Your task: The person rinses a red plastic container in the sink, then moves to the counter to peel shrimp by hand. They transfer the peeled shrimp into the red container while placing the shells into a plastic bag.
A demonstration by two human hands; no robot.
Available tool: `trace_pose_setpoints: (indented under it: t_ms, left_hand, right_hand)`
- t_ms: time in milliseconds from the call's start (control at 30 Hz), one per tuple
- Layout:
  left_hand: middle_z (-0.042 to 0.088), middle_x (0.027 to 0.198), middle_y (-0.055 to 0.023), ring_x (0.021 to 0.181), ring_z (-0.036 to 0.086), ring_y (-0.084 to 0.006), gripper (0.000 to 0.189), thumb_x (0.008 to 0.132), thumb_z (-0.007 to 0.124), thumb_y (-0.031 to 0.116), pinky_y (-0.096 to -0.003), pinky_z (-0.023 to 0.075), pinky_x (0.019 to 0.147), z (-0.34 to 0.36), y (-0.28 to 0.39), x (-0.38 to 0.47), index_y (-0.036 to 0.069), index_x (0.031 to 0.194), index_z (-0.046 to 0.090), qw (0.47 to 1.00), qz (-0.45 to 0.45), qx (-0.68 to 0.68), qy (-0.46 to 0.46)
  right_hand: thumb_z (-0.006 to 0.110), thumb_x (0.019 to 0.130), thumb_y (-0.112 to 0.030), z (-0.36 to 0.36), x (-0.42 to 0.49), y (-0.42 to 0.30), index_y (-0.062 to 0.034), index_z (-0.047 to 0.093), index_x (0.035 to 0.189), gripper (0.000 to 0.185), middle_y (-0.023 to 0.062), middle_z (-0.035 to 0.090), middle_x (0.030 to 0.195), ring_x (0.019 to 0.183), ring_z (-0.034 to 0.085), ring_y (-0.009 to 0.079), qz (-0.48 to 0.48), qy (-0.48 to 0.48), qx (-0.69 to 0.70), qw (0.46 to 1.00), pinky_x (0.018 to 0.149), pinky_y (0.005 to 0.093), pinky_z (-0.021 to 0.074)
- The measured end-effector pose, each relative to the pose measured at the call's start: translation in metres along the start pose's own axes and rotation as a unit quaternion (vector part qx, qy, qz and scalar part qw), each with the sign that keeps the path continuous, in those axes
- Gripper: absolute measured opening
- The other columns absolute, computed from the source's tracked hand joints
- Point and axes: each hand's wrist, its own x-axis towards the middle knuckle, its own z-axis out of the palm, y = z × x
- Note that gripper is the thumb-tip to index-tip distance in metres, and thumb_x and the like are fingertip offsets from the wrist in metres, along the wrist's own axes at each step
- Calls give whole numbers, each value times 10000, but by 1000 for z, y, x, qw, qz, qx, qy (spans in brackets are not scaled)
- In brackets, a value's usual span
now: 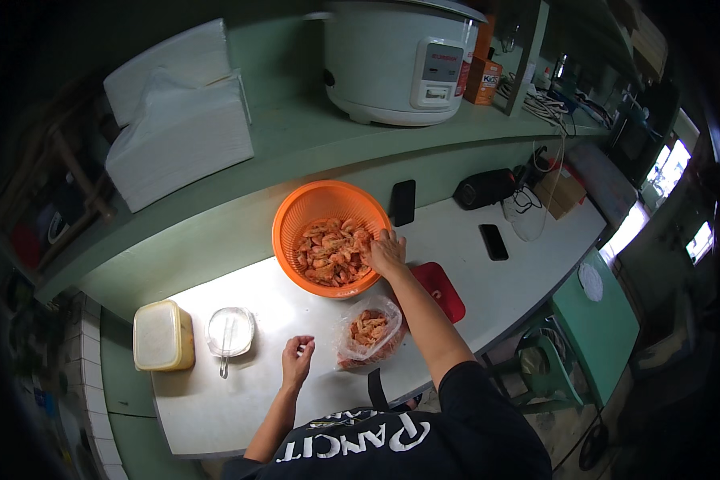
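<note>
An orange plastic colander [287, 207] holds a heap of cooked shrimp [335, 249]. My right hand [387, 252] is at the colander's right rim, beside the shrimp; whether it grips anything is unclear. In front of the colander stands a clear plastic bag [390, 318] with its mouth open and shrimp or shrimp shells [369, 328] inside. My left hand [298, 359] hovers over the table left of the bag, fingers curled, its contents not clear. Partly under my right forearm lies a red tray or lid [438, 291] with a small piece on it.
On the white table [216, 426] stand a lidded tub [163, 336] and a container with a handled strainer [228, 333]. A phone [493, 242], a black speaker [485, 188] and a dark device [403, 203] are at the back right. The shelf above holds a rice cooker [396, 66] and white packs [180, 144].
</note>
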Motion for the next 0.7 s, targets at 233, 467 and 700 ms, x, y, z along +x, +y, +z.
trace_pose_setpoints:
  t_ms: [233,467,700]
  left_hand:
    - [645,980,-75,871,585,-127,218,909,584,139,-258,479,700,33,74,68,14,1077,645,990,100,-84,-57]
    - [653,1016,-75,881,626,-136,255,893,625,108,-266,510,773,61,124,73,-10,1118,597,954,32,-275,-115]
    - [657,917,-60,809,636,-131,271,860,662,92,-254,526,692,56,86,53,1,1102,581,956,-14,-255,-142]
  right_hand:
    - [647,772,-213,-9,-18,-12,-138,597,946,196,42,655,667,666,627,246,-28,91,137,986,804,386,328]
    - [592,821,-211,-8,-93,-28,-125,645,1015,219,79,656,865,812,621,231,-121,82,462,875,815,447,367]
    - [629,788,-251,-3,-130,-17,-127,645,1048,289,71,598,1009,994,557,251,-177,116,236,949,868,440,344]
